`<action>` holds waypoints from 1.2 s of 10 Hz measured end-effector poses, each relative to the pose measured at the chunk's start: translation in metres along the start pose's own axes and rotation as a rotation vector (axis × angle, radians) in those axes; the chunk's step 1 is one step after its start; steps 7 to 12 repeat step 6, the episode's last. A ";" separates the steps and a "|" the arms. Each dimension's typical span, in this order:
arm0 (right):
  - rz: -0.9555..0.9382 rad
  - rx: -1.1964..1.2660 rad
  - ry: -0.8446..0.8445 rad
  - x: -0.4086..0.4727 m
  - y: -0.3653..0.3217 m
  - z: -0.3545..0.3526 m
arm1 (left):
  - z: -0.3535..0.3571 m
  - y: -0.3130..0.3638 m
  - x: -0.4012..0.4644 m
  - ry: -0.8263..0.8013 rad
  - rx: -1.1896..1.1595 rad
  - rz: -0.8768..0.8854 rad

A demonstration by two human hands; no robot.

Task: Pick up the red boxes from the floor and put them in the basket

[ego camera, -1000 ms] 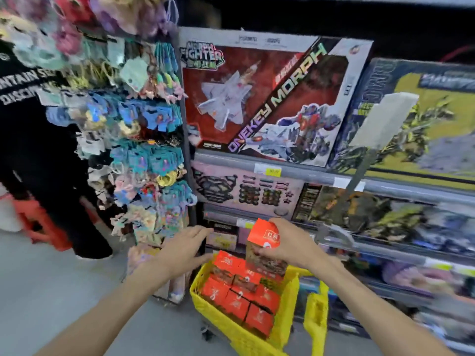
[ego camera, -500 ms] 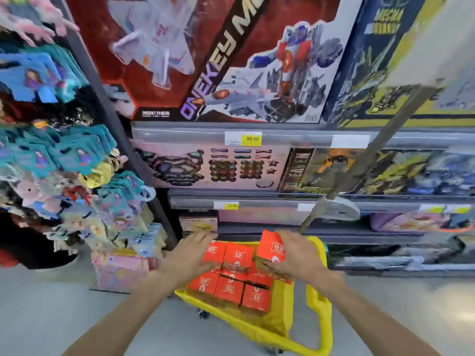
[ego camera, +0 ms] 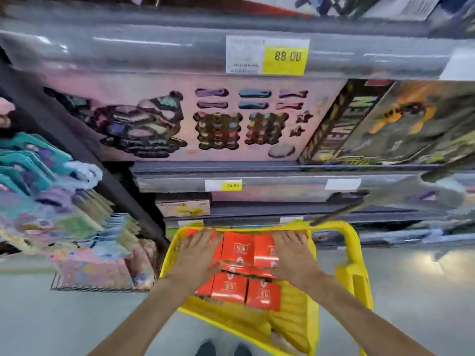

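Observation:
A yellow shopping basket (ego camera: 352,244) stands on the floor in front of me, against the lowest shelf. Several red boxes (ego camera: 237,247) with white logos lie packed inside it in rows, two more (ego camera: 228,287) nearest to me. My left hand (ego camera: 196,256) lies flat, palm down, on the boxes at the basket's left side. On the right side my right hand (ego camera: 293,255) lies flat in the same way, fingers stretched toward the far rim, beside a red box (ego camera: 266,250). Neither hand grips a box. What lies under the palms is hidden.
Store shelves (ego camera: 257,181) with large toy boxes and yellow price tags (ego camera: 284,56) rise just behind the basket. A rack of hanging colourful packets (ego camera: 51,191) and a wire bin (ego camera: 100,276) stand at the left. Grey floor (ego camera: 421,291) lies to the right; my shoes (ego camera: 223,349) show below.
My right hand carried a red box down into the basket and now rests flat there. My left hand moved onto the boxes. The view tilted down and closer to the basket.

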State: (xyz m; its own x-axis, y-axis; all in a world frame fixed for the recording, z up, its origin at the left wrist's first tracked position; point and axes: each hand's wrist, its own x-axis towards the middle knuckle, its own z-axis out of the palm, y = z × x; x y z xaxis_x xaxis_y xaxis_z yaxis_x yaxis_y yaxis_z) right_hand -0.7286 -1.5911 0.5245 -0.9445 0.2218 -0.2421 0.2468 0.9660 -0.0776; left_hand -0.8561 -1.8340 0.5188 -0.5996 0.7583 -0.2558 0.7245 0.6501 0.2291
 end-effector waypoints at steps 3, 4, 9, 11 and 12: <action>0.053 0.200 -0.135 0.014 0.021 0.059 | 0.049 -0.019 0.019 0.049 0.106 0.028; 0.059 0.229 -0.124 0.016 0.022 0.064 | 0.057 -0.022 0.020 0.049 0.167 0.044; 0.043 0.162 -0.129 0.016 0.019 0.060 | 0.059 -0.023 0.017 0.027 0.179 0.064; 0.043 0.162 -0.129 0.016 0.019 0.060 | 0.059 -0.023 0.017 0.027 0.179 0.064; 0.043 0.162 -0.129 0.016 0.019 0.060 | 0.059 -0.023 0.017 0.027 0.179 0.064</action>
